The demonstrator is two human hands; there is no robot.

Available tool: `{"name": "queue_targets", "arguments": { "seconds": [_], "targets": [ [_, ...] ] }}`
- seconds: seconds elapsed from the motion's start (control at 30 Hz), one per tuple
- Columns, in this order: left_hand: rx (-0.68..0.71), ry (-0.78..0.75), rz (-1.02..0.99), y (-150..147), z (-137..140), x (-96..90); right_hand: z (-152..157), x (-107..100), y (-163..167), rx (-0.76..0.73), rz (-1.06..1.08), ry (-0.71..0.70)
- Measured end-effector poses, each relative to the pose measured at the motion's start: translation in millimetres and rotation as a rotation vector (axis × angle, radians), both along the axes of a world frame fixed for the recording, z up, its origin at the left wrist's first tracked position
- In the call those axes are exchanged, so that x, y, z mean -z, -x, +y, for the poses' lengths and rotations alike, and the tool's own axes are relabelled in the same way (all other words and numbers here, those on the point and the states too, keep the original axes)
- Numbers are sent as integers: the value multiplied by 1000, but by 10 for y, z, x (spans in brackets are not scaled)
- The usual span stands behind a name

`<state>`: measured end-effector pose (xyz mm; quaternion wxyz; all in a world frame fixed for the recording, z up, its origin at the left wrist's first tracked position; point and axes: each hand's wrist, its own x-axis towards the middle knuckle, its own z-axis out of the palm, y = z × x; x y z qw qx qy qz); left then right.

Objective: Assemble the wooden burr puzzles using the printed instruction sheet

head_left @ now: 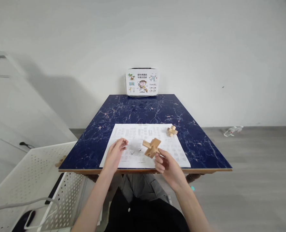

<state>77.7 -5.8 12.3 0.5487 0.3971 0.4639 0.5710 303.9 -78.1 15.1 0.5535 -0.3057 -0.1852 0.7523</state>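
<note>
A wooden burr puzzle point(152, 148), made of crossed interlocking bars, is held up above the paper by my right hand point(168, 167), whose thumb and fingers pinch one of its lower right ends. Over the left part of the sheet hovers my left hand point(115, 154), its fingers loosely curved and apart, with nothing visible in them. Beneath both lies a white instruction sheet point(135, 154) printed with rows of faint diagrams. A smaller, paler wooden burr puzzle point(172, 131) rests at the sheet's upper right corner.
The dark blue marbled table point(143, 109) has a wooden front edge. A white printed case point(142, 82) stands at its back against the wall. To the left is a white perforated basket point(61, 199) with a cable. A clear plastic bottle point(233, 130) lies on the floor at right.
</note>
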Motion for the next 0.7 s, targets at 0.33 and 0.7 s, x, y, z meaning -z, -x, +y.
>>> {"name": "queue_targets", "arguments": {
  "seconds": [0.33, 0.7],
  "targets": [
    [-155, -254, 991, 590, -104, 202, 267, 386, -700, 337, -233, -49],
    [-167, -496, 1261, 564, -128, 312, 226, 421, -703, 225, -534, -162]
  ]
}}
